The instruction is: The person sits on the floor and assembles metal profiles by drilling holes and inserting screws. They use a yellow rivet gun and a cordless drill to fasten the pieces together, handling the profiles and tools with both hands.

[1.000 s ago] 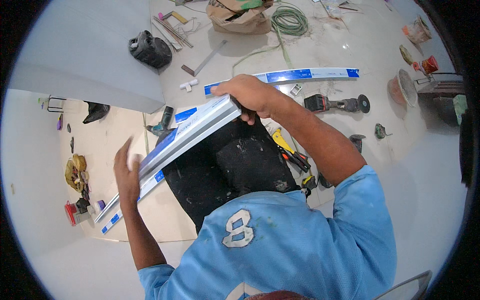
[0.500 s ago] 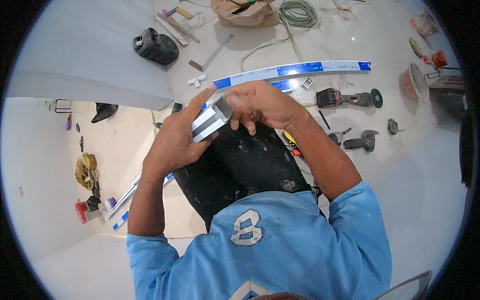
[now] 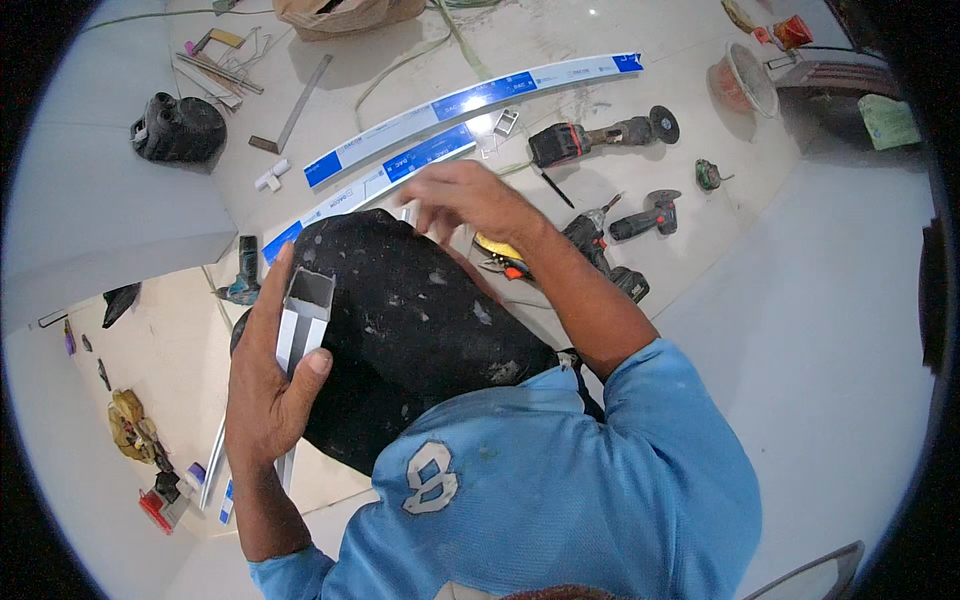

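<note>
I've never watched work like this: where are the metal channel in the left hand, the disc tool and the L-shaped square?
Metal channel [image 3: 301, 332], head view: its grooved side near the open end.
Disc tool [image 3: 607, 134], head view: the middle of its body.
L-shaped square [image 3: 304, 105], head view: the middle of its long blade.

Strips with lettering, shirt with numeral

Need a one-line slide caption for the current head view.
Left hand gripping a hollow metal profile beside black trousers, right hand blurred, cordless drill and disc grinder on the floor.
</note>
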Motion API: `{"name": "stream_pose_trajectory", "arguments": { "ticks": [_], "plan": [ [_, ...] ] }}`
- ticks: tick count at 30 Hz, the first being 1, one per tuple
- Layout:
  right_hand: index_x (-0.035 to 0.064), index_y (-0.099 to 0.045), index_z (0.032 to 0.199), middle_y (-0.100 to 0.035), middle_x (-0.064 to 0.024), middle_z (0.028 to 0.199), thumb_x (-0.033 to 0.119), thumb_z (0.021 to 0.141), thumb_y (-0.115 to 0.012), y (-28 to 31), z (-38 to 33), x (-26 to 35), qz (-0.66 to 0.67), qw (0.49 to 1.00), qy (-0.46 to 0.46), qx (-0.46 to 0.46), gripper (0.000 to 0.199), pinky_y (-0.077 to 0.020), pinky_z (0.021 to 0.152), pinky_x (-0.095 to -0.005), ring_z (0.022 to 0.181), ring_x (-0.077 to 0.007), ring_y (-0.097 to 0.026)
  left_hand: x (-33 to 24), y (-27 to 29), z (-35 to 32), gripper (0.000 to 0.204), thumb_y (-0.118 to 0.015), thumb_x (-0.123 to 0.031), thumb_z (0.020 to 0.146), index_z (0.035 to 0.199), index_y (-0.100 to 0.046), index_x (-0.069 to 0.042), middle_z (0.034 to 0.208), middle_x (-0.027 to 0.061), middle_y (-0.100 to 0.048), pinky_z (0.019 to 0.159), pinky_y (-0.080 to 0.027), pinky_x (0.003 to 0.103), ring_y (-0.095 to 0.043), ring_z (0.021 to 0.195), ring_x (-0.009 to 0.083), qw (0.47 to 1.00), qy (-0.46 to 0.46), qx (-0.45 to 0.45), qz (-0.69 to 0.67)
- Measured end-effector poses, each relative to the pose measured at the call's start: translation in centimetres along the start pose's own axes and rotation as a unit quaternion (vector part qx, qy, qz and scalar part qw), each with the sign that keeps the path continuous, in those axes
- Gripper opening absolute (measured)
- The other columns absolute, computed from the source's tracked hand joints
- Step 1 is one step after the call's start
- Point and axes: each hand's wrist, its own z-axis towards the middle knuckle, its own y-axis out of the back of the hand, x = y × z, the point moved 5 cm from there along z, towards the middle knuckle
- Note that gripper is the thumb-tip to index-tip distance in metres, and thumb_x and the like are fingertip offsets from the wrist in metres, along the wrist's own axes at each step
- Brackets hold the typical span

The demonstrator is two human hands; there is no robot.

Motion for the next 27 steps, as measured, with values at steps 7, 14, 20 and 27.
{"name": "stream_pose_trajectory", "arguments": {
  "ticks": [7,14,20,27],
  "plan": [
    [0.0059,-0.082,0.104,-0.08,-0.0199,0.105,0.026,0.096,-0.068,25.8,-0.5,-21.0,-0.481,0.797,-0.109,-0.348,0.025,-0.0596,0.097,-0.0534,0.102,-0.0399,-0.077,-0.2,-0.3,1.7,0.095,-0.086,-0.051,0.083,0.162,-0.054,-0.01,0.156,0.0225,-0.062,0.124,-0.041,0.054,-0.058,0.146,0.0378,0.998,0.016,0.051,-0.032],
    [0.0075,-0.077,0.102,-0.078,-0.0223,0.106,0.024,0.095,-0.07,19.5,-1.9,-20.3,-0.534,0.783,-0.031,-0.316,0.02,-0.0588,0.093,-0.0554,0.101,-0.0449,-0.075,1.5,-0.6,1.7,0.093,-0.089,-0.037,0.072,0.156,-0.06,-0.007,0.143,0.0221,-0.068,0.117,-0.048,0.051,-0.066,0.135,0.0374,0.999,0.005,0.044,-0.022],
    [0.0087,-0.077,0.105,-0.076,-0.0161,0.099,0.021,0.093,-0.077,9.7,5.3,-22.0,-0.518,0.824,0.087,-0.213,0.018,-0.0599,0.089,-0.0503,0.099,-0.0405,-0.075,2.1,-0.1,0.3,0.091,-0.087,-0.037,0.072,0.154,-0.062,-0.006,0.136,0.0211,-0.072,0.111,-0.052,0.049,-0.069,0.126,0.036,0.999,0.034,0.04,0.01],
    [0.0118,-0.074,0.115,-0.068,-0.0171,0.125,0.027,0.09,-0.079,3.1,12.7,-23.5,-0.672,0.722,0.145,-0.071,0.03,-0.0591,0.097,-0.0526,0.115,-0.0405,-0.068,3.3,0.1,-1.7,0.089,-0.089,-0.03,0.07,0.153,-0.064,-0.01,0.133,0.0188,-0.073,0.101,-0.056,0.049,-0.072,0.113,0.0341,0.998,0.031,0.001,0.045]
  ]
}}
